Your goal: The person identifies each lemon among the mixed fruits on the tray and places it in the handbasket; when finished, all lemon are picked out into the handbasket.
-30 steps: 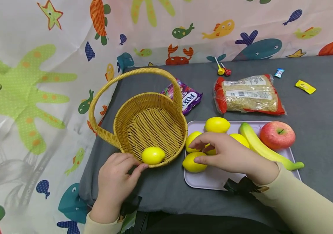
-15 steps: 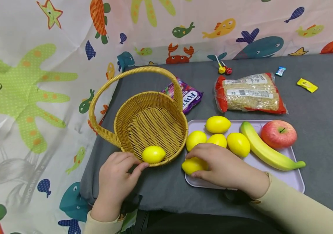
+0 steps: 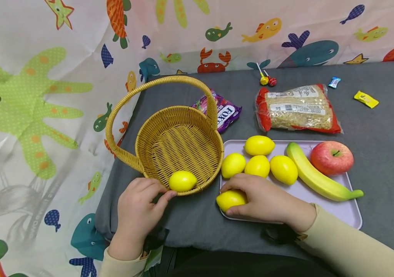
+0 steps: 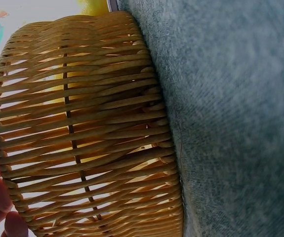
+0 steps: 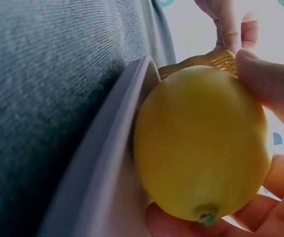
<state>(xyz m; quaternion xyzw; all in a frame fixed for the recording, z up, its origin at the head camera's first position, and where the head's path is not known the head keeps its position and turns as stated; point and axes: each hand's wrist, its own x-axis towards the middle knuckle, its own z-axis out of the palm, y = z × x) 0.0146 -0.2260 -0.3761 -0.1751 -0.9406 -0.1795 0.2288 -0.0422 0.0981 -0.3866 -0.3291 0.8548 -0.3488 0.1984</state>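
A round wicker basket with a tall arched handle stands left of the tray, one lemon lying inside at its near edge. My left hand pinches the basket's near rim between thumb and fingers; the left wrist view shows the woven wall with fingertips at its edge. At the tray's near left corner, my right hand grips another lemon, thumb on one side and fingers on the other. In the right wrist view this lemon is close to the tray's rim.
The pale tray also bears several lemons, a banana and an apple. Behind lie a purple candy bag, a red-ended clear packet, two lollipops and small wrapped sweets.
My right hand has come down from above the lemons to the near left one and now holds it. My left hand stays at the basket rim.
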